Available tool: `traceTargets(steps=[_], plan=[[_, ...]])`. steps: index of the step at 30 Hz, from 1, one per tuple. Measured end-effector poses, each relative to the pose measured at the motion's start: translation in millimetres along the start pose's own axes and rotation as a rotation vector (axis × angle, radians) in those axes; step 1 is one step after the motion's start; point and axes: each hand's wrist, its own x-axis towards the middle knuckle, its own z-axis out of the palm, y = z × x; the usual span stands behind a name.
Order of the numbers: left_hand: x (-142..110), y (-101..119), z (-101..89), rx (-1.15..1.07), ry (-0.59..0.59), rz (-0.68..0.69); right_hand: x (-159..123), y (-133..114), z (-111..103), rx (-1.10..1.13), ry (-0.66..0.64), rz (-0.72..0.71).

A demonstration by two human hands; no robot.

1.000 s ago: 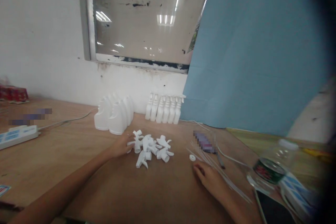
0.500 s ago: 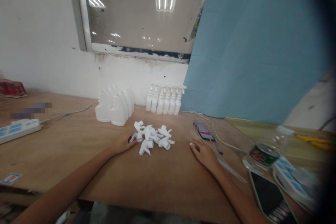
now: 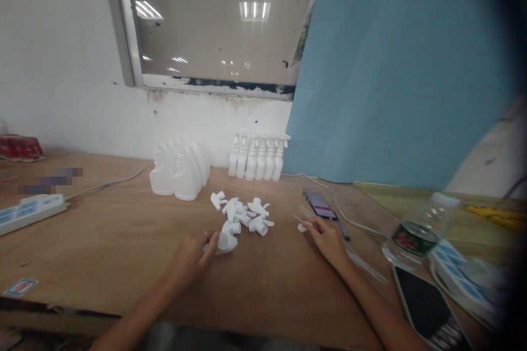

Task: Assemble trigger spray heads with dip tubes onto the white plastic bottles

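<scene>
Left of the middle, my left hand [image 3: 195, 255] is closed around a white trigger spray head [image 3: 224, 241], its round collar facing me. Just beyond lies a loose pile of several more white spray heads [image 3: 234, 209]. My right hand [image 3: 325, 236] has thumb and fingers pinched on a thin, pale plastic tube [image 3: 299, 219] that sticks out to the left. A small white patch shows at those fingertips; I cannot tell what it is. More thin clear tubes [image 3: 364, 264] lie under and beside my right forearm.
Several white bottles without heads [image 3: 187, 178] stand at the back, left of a row of bottles with spray heads [image 3: 261, 162]. On the right are a phone [image 3: 323, 207], a water bottle [image 3: 415, 236], a dark-screened phone [image 3: 428, 304] and a power strip [image 3: 457, 271]. Another power strip [image 3: 33, 211] lies left.
My left hand has drawn a spray head from the pile towards me. My right hand has closed its fingers on a thin tube, having barely shifted.
</scene>
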Motion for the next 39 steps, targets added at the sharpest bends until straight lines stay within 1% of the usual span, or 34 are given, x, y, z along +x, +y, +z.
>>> traceTargets(steps=[3,6,8,10,12,14,16,18,20,23,25,27,29,31,34,37,39], plan=[[-19.7,15.8,26.6,0.126,-0.028,0.040,-7.9,-15.8,-7.2,0.075,0.060,-0.001],[-22.7,22.6,47.5,0.167,-0.073,0.048,-28.6,-45.1,-10.6,0.168,0.074,-0.031],[-19.8,24.7,54.3,0.167,-0.073,0.034,-49.3,-71.1,-9.3,0.226,0.024,-0.113],[-17.4,25.2,57.2,0.156,-0.058,0.028,-71.6,-98.9,-5.3,0.241,-0.063,-0.213],[-17.2,23.4,59.6,0.146,-0.053,0.016,-90.2,-124.3,0.5,0.239,-0.113,-0.322],[-19.0,19.2,64.1,0.144,-0.066,-0.009,-101.5,-144.2,6.6,0.236,-0.169,-0.431],[-21.6,14.4,69.9,0.137,-0.084,-0.030,-105.9,-156.7,11.4,0.248,-0.223,-0.519],[-24.0,11.8,74.1,0.121,-0.077,-0.029,-106.8,-161.9,14.2,0.273,-0.264,-0.562],[-26.0,14.2,72.9,0.100,-0.060,-0.017,-107.9,-161.3,15.4,0.279,-0.281,-0.572],[-29.8,25.7,59.6,0.036,-0.085,0.006,-112.9,-155.1,17.5,0.241,-0.237,-0.574],[-33.7,33.1,47.6,-0.034,-0.128,0.043,-116.6,-150.7,20.2,0.232,-0.221,-0.548],[-38.2,36.5,38.2,-0.078,-0.170,0.126,-118.6,-147.7,23.1,0.260,-0.248,-0.487],[-41.8,36.4,33.7,-0.066,-0.195,0.223,-118.8,-146.5,24.8,0.301,-0.265,-0.415],[-43.1,34.6,33.2,-0.035,-0.213,0.280,-118.1,-146.5,25.1,0.324,-0.264,-0.367],[-41.6,31.1,35.8,-0.001,-0.249,0.312,-118.1,-147.4,24.4,0.325,-0.269,-0.346],[-40.4,25.1,39.7,0.085,-0.261,0.356,-119.3,-147.5,24.9,0.285,-0.277,-0.362],[-40.9,20.0,42.6,0.147,-0.242,0.389,-119.6,-147.4,25.4,0.250,-0.277,-0.407]])
